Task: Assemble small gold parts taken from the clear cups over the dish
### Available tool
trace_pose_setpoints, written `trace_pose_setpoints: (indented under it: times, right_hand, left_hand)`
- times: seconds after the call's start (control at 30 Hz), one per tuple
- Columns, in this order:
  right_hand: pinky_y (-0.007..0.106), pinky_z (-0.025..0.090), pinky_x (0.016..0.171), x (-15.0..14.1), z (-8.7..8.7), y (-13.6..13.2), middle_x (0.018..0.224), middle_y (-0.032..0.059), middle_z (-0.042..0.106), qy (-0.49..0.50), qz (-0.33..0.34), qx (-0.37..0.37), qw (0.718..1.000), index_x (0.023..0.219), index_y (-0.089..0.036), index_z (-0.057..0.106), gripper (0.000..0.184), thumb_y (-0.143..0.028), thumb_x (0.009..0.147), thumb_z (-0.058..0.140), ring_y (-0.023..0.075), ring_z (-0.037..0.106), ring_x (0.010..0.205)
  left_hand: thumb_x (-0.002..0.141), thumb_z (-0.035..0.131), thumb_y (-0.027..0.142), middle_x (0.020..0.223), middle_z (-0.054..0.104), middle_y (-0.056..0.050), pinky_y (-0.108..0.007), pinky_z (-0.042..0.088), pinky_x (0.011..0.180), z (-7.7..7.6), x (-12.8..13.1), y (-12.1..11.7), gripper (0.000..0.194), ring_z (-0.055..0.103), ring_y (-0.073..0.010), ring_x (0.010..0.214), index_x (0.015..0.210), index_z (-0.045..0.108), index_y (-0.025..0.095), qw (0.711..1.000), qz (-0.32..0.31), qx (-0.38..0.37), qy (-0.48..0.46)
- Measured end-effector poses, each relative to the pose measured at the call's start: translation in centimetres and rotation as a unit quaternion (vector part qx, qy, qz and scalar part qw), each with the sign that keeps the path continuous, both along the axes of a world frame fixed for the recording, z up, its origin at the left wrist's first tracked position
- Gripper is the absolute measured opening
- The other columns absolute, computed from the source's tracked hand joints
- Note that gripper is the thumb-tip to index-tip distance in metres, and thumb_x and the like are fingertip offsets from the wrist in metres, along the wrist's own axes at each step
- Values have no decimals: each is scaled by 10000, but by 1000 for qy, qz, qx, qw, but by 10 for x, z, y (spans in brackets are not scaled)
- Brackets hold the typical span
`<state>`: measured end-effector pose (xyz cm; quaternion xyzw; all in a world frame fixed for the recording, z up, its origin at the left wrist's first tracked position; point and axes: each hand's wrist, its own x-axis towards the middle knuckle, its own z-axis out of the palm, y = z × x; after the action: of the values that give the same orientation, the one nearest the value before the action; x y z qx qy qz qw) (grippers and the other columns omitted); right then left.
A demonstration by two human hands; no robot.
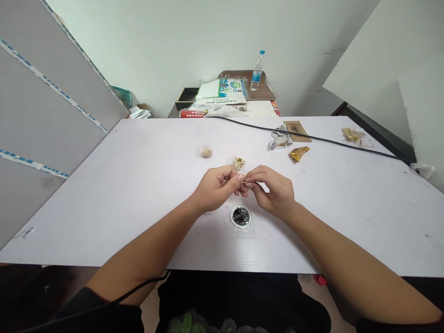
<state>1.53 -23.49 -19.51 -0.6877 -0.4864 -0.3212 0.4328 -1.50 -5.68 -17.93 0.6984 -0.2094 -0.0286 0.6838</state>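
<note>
My left hand [217, 187] and my right hand [270, 189] meet above the middle of the white table [121, 194]. Both pinch a tiny gold piece [243, 176] between thumb and fingertips. Just beyond my fingers lies a small heap of gold pieces [238, 162]. A second, paler little heap [206, 151] lies further left. Near the table's front, below my hands, sits a small round metal tin [240, 216] on clear film.
A black cable [333, 141] crosses the table's back right. Beside it lie a brown card [296, 130], a silver wrapper [279, 141], a gold wrapper [299, 153] and gold scraps [352, 134]. Behind the table are a water bottle [257, 70] and papers [222, 90]. Grey panels [41, 106] stand left.
</note>
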Motion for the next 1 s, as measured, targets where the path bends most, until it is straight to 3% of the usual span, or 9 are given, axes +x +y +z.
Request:
trace_pose_setpoints:
  times: [0.3,1.0]
  right_hand:
    - [246,535,568,-3,-8,5,797,25,673,-19,-35,12,999,981,-230,564,241,-23,859,537,131,631,672]
    - [247,529,534,-11,-7,9,732,3,683,-30,-88,16,996,984,-244,576,242,-28,884,533,130,652,632]
  left_hand:
    - [971,514,391,649,630,-13,-227,513,597,-2,-3,-3,330,620,-86,588,752,494,145,999,12,15,-39]
    - [993,440,326,639,590,-1,-224,466,601,-2,-5,-3,282,565,-90,605,756,430,173,989,46,87,-109]
